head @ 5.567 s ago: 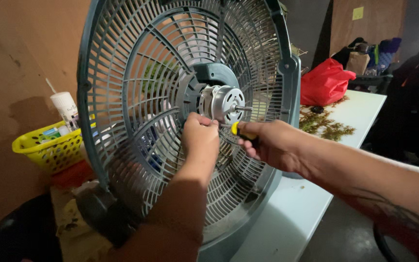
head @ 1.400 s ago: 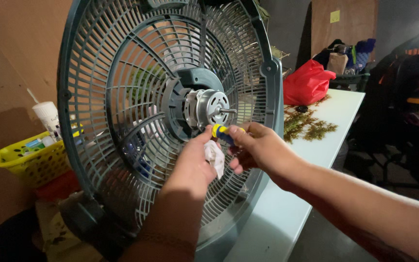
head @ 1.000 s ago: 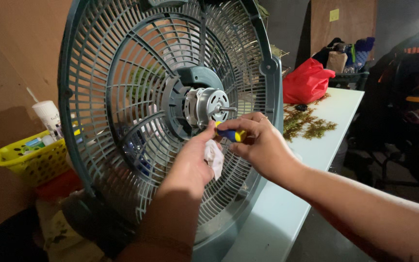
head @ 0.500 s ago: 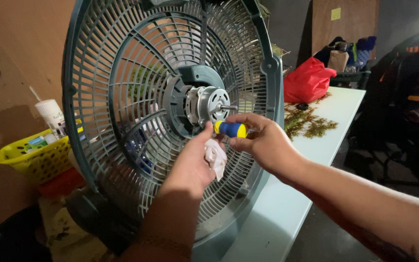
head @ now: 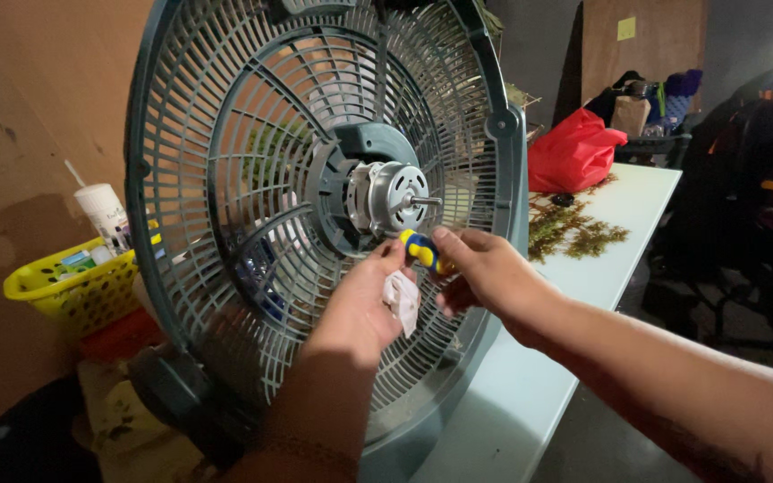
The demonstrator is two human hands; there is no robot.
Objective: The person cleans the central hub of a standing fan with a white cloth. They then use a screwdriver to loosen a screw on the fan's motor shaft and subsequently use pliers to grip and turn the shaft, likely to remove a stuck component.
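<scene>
A large grey-green fan grille [head: 225,161] stands upright on the white table, its silver motor [head: 385,197] and bare shaft at the centre. My right hand [head: 485,273] grips a yellow and blue screwdriver [head: 420,249] whose tip points at the motor's lower edge. My left hand [head: 360,300] sits just below the motor, fingertips at the screwdriver's tip, with a small white cloth [head: 402,300] pinched against its palm.
A yellow basket [head: 64,286] with a white bottle [head: 105,215] sits at the left behind the fan. A red bag [head: 570,148] and green sprigs [head: 574,234] lie on the white table [head: 521,411] to the right. Dark bags and a chair stand at the far right.
My right hand has slid slightly down and right along the screwdriver. The left hand stays below the motor with the cloth. The view has shifted a little.
</scene>
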